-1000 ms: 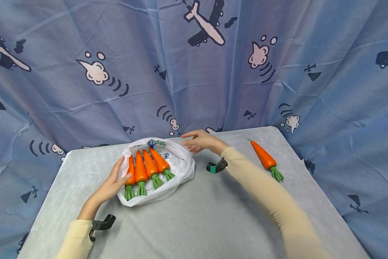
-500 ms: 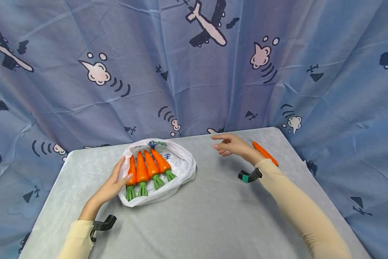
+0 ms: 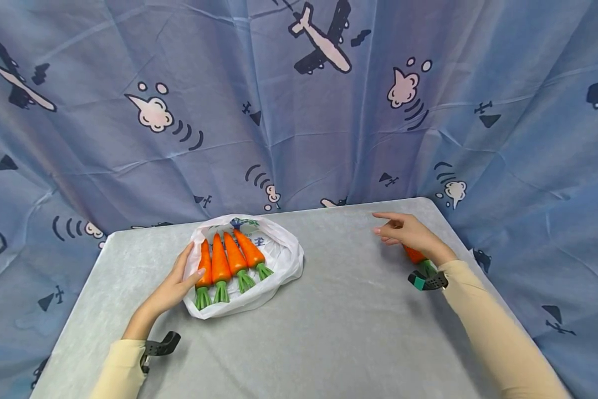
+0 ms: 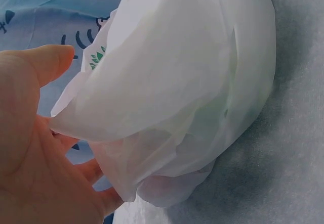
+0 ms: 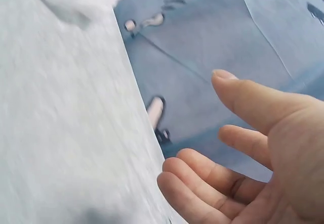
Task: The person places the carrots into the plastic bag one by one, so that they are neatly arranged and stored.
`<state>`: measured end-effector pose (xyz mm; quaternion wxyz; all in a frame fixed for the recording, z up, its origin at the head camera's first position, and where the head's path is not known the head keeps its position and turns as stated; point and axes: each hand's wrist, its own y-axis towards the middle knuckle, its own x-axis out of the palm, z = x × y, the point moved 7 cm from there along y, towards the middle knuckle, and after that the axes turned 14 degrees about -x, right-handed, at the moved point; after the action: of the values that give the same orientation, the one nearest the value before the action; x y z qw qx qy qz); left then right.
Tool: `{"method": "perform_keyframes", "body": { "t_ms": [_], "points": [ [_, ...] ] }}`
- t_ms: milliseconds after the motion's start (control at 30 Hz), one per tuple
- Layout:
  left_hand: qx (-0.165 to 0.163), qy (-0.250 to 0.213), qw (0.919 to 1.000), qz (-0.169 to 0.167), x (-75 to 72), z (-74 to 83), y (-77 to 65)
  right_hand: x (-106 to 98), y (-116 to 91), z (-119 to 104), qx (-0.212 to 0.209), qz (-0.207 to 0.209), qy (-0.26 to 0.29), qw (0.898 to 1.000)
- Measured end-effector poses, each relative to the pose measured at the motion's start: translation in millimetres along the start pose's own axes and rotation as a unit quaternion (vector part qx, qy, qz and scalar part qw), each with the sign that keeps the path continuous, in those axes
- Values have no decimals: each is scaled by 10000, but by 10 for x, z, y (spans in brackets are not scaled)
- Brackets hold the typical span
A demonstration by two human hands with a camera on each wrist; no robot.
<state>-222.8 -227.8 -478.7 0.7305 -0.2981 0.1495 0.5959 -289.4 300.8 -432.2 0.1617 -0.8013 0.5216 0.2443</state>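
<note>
A white plastic bag [image 3: 291,255] lies with its mouth spread wide, and several orange carrots [image 3: 220,266] with green tops rest side by side in it. My left hand [image 3: 171,285] holds the bag's left edge, thumb inside the rim over the leftmost carrot. In the left wrist view the bag [image 4: 177,72] passes between that thumb and the fingers, whose tips it partly hides. At the right, my right hand [image 3: 410,233] hovers over a lone carrot [image 3: 414,255] and hides its pointed end. The right wrist view shows relaxed fingers [image 5: 202,183] holding nothing.
Both hands are over a table [image 3: 318,332] with a pale grey cover. A blue curtain [image 3: 299,111] printed with planes hangs right behind its far edge. A black wrist camera [image 3: 428,281] sits below the right hand, near the lone carrot's leaves.
My right hand has moved away from the bag, rightward across the table, and now overlaps the lone carrot. My left hand has stayed at the bag, and the bagged carrots have not moved.
</note>
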Motion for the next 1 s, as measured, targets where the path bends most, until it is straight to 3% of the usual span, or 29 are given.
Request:
{"method": "perform_keyframes", "body": {
  "t_ms": [233, 433, 633, 1000],
  "points": [
    [4, 9, 10000, 5, -1, -10, 5, -331, -146, 186, 248, 262, -241, 9991],
    [-7, 7, 10000, 12, 3, -24, 13, -483, -252, 385, 618, 467, -400, 9962],
    [9, 15, 10000, 1, 8, -22, 11, -485, -340, 649, 1026, 398, -310, 9934],
    [-37, 18, 10000, -22, 18, -35, 13, -392, -451, 994, 1336, -115, -319, 9905]
  ]
}}
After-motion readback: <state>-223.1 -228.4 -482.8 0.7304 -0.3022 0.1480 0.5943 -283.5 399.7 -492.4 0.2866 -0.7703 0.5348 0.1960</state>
